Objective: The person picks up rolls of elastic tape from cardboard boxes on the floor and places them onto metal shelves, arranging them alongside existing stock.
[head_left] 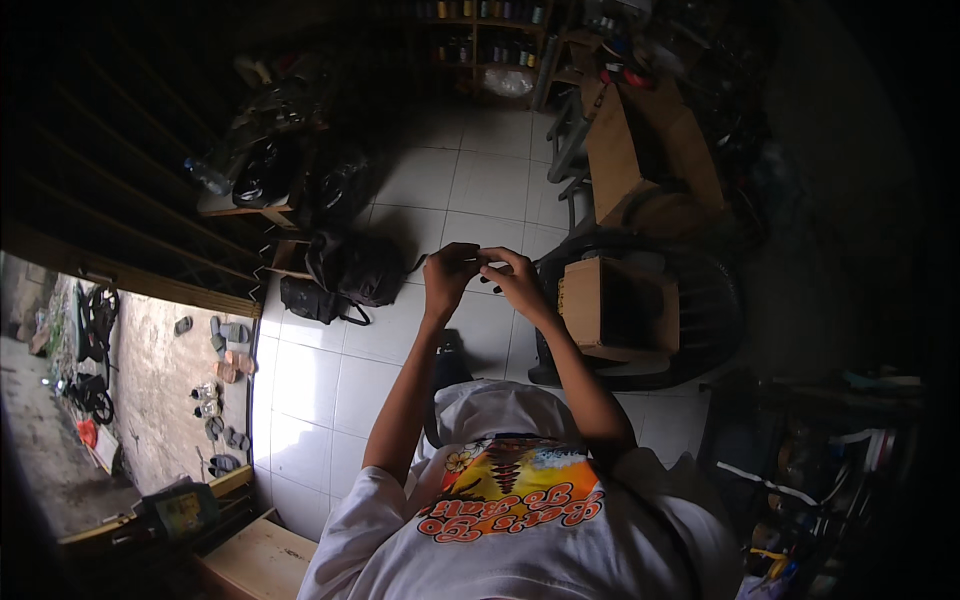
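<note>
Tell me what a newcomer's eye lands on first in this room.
First the person's two bare hands, left hand and right hand, raised together at the picture's centre, pinching a small dark object too small to identify. Below them lies the white T-shirt with a bright orange-and-yellow print. To the right an open brown cardboard box rests on a black plastic chair.

White tiled floor [330, 390]. Black soft bags [350, 268] heaped left of centre, open cardboard box [615, 308] on dark round plastic chair [715, 300] right, wooden shelf of small bottles [480, 30] at back, sandals [225, 345] on concrete outside the doorway, left
</note>
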The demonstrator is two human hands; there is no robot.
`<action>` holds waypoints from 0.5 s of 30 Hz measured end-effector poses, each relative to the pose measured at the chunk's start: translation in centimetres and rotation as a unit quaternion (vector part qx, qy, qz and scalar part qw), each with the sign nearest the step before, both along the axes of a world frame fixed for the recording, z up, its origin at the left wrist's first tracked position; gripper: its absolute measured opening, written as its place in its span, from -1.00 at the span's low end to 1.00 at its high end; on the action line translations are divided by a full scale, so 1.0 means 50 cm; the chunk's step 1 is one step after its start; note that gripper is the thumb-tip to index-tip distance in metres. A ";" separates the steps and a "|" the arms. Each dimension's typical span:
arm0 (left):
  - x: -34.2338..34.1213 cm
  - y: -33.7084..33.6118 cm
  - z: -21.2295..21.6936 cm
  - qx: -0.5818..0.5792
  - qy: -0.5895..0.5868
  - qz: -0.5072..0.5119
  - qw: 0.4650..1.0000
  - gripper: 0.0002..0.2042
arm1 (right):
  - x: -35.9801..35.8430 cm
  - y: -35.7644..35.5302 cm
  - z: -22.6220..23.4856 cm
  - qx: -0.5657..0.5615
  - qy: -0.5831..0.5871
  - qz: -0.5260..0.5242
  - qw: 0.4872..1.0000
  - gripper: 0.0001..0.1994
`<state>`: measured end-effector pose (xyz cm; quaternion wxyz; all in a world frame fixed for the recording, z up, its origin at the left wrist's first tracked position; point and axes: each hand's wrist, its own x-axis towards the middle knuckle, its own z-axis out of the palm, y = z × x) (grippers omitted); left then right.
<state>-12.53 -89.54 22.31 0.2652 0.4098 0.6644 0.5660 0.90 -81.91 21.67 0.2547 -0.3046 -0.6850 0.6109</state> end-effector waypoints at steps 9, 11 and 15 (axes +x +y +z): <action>-0.010 0.454 -0.045 -0.011 -0.012 -0.254 0.967 -0.77 | 0.024 0.299 -0.026 -0.063 -0.021 -0.243 0.968 -0.66; 0.002 0.550 -0.066 -0.026 -0.011 -0.303 0.952 -0.77 | 0.041 0.367 -0.039 -0.089 0.006 -0.282 0.955 -0.66; 0.026 0.737 -0.100 -0.080 -0.007 -0.377 0.923 -0.75 | 0.057 0.514 -0.102 -0.163 0.094 -0.347 0.919 -0.70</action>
